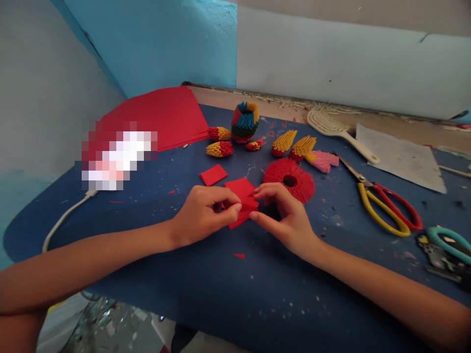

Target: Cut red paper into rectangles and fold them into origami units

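Note:
My left hand (pixel 206 213) is closed, thumb and forefinger pinching a small piece of red paper (pixel 250 202). Just right of it, my right hand (pixel 289 218) has its thumb and forefinger apart around the paper's right end. Whether those fingertips touch the paper is hard to tell. Beneath and behind the hands lie more cut red paper pieces (pixel 237 185). A small stack of red paper rectangles (pixel 213 174) rests behind my left hand. Beyond my right hand sits a round red folded-paper ring (pixel 279 171) with a dark hole in its middle.
Large red sheets (pixel 165 115) lie at the back left. A multicoloured folded-paper vase (pixel 245 125) stands among yellow-and-red paper pieces (pixel 220 149). To the right are scissors (pixel 386 208), a cream hairbrush (pixel 331 122) and a whitish sheet (pixel 399 157). A white cable (pixel 62 218) crosses the blue table's left side.

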